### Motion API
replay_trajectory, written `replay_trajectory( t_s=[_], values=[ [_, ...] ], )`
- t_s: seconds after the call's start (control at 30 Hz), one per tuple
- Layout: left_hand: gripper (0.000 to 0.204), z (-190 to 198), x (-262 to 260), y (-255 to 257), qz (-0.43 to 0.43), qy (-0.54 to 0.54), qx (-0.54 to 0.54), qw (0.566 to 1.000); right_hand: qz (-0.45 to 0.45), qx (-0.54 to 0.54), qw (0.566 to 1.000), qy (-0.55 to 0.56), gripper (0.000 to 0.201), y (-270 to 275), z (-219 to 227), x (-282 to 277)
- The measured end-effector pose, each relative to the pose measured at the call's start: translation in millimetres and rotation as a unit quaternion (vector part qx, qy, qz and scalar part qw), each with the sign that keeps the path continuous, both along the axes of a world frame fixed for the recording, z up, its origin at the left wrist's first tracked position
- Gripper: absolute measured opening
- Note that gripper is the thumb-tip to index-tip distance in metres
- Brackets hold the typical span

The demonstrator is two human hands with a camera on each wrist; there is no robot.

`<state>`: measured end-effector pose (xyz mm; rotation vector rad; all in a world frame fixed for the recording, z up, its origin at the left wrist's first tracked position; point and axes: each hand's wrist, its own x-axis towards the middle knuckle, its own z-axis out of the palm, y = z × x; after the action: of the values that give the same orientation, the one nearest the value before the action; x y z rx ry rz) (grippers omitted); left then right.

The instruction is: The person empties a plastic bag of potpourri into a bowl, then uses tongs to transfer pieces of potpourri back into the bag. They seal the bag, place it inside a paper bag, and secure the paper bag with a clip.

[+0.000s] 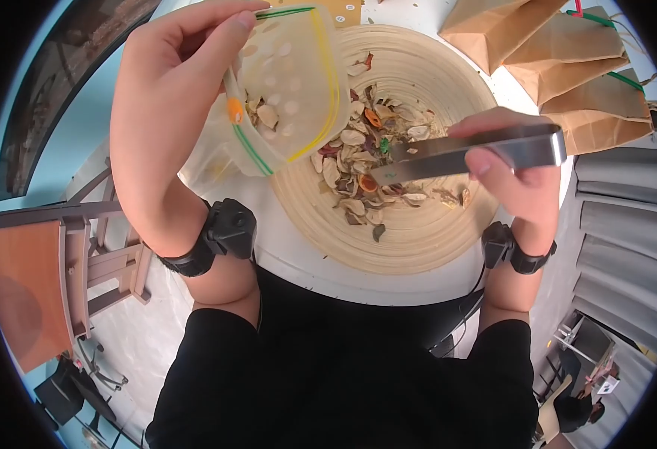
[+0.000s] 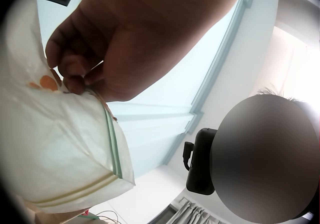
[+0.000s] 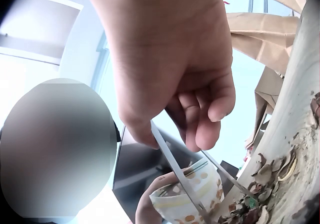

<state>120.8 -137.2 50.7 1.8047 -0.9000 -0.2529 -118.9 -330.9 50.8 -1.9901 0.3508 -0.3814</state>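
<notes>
A zip bag [image 1: 291, 82] with green and yellow seal lines hangs from my left hand [image 1: 175, 90], whose thumb and fingers pinch its edge; its mouth gapes and a few dried pieces [image 1: 267, 116] lie inside. My right hand [image 1: 519, 161] grips metal tongs [image 1: 448, 153] between thumb and fingers. The tongs' tips are apart, over the pile of dried flakes [image 1: 355, 161] on a round wooden plate [image 1: 433, 243]. In the right wrist view the tongs [image 3: 175, 164] reach down beside a green bit [image 3: 251, 202] in the pile.
Several brown paper bags [image 1: 594, 105] stand at the back right of the white table [image 1: 269, 239], past the plate's rim. A yellowish sheet [image 1: 343, 11] lies behind the plate. Off to the left is a wooden-topped table [image 1: 25, 284]; grey curtains [image 1: 620, 224] hang on the right.
</notes>
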Motion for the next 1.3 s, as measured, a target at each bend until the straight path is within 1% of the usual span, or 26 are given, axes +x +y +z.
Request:
replay_trajectory(
  t_s=[0.03,0.1,0.2,0.3,0.4,0.5,0.57,0.63,0.73,0.77,0.87,0.9,1.0,1.03,1.1,1.17,1.27,1.3],
  values=[
    [0.023,-0.5,0.0,-0.3,-0.002,-0.002,0.000,1.000,0.006,-0.002,1.000,-0.020,0.018,3.7,-2.0,0.6],
    [0.023,-0.4,-0.3,-1.4,-0.005,0.001,0.003,1.000,0.052,-0.090,0.994,-0.030,0.020,5.4,-1.6,2.6],
    [0.023,-0.4,-1.3,-2.3,-0.004,0.009,0.009,1.000,0.065,-0.155,0.986,-0.015,0.022,9.7,2.8,0.9],
    [0.023,-1.1,0.5,-2.4,-0.010,0.002,0.008,1.000,0.057,-0.174,0.983,-0.010,0.020,19.4,8.5,0.8],
    [0.024,-1.8,1.4,-2.1,-0.014,-0.002,0.008,1.000,0.056,-0.166,0.984,0.020,0.019,26.0,13.5,-1.6],
    [0.024,-1.2,0.2,-1.5,-0.012,0.002,0.009,1.000,0.069,-0.150,0.986,-0.017,0.015,23.1,6.8,0.1],
    [0.023,-0.8,-1.3,-2.2,-0.007,0.005,0.006,1.000,0.067,-0.122,0.990,-0.003,0.014,20.2,6.6,-1.0],
    [0.023,-1.8,0.4,-1.6,-0.014,0.002,0.005,1.000,0.048,-0.065,0.995,0.055,0.013,18.7,11.7,-2.2],
    [0.023,-0.7,0.3,-1.2,-0.019,0.004,0.007,1.000,0.003,0.043,0.999,0.018,0.011,12.9,0.2,-3.6],
    [0.023,-0.2,-0.6,-1.1,-0.020,0.006,0.008,1.000,0.018,0.032,0.999,0.014,0.012,7.4,1.5,-4.6],
    [0.023,1.0,-4.2,-1.7,-0.028,0.011,0.013,0.999,-0.022,0.092,0.993,-0.065,0.014,2.1,-1.0,-3.4],
    [0.023,-0.1,-6.0,-2.5,-0.030,0.009,0.010,0.999,-0.033,0.077,0.992,-0.092,0.018,-2.5,-4.2,-4.7],
    [0.023,-2.9,-11.3,-5.3,-0.045,0.011,0.012,0.999,-0.035,0.127,0.964,-0.232,0.026,-1.8,-6.6,4.1],
    [0.022,-2.0,-13.3,-5.8,-0.056,0.016,0.019,0.998,-0.052,0.067,0.967,-0.241,0.035,-0.2,-10.6,6.0],
    [0.022,-0.4,-14.5,-6.2,-0.073,0.019,0.024,0.997,-0.049,0.031,0.969,-0.240,0.039,4.7,-17.8,12.1],
    [0.022,-0.6,-13.6,-4.3,-0.082,0.014,0.021,0.996,-0.075,0.017,0.972,-0.220,0.040,5.8,-16.8,12.5],
    [0.022,3.4,-6.2,0.2,-0.045,0.031,-0.029,0.998,-0.155,0.065,0.961,-0.221,0.035,-15.6,-19.2,13.5],
    [0.022,3.8,-4.8,1.2,-0.030,0.027,-0.025,0.999,-0.136,0.106,0.963,-0.205,0.030,-28.0,-20.4,12.8]
  ],
)
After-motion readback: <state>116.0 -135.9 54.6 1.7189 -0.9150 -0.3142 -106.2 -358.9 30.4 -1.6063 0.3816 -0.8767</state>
